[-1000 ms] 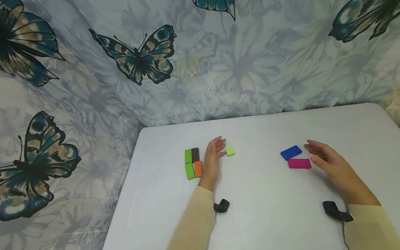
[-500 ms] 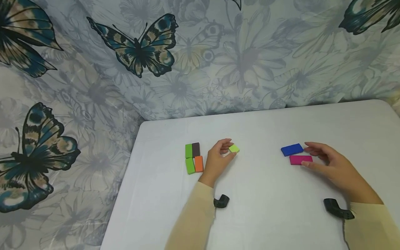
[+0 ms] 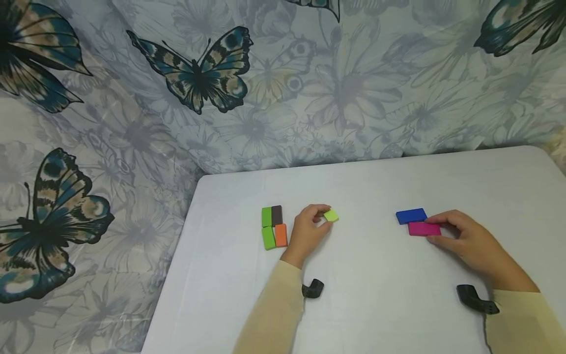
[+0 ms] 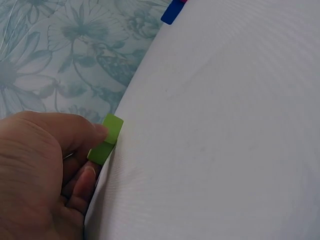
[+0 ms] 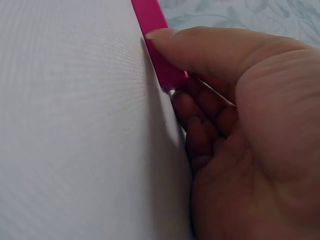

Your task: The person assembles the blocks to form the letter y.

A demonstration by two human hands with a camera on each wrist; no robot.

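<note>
The left hand (image 3: pixel 305 233) has come to pinch the lime block (image 3: pixel 331 216), the right hand (image 3: pixel 470 241) the magenta block (image 3: pixel 420 229).

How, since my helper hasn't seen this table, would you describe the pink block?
On the white table, find the person's right hand. Its thumb and fingers pinch the pink block, set apart by colour from the blue block just beyond.

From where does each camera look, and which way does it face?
Head: on the head, facing forward and down at the table; left hand, right hand, both sleeves show.
Left wrist: worn there, facing the lime block the left hand pinches; only that hand shows.
Right wrist: worn there, facing the pink block the right hand pinches; only that hand shows.
Head and left wrist share the blue block.
</note>
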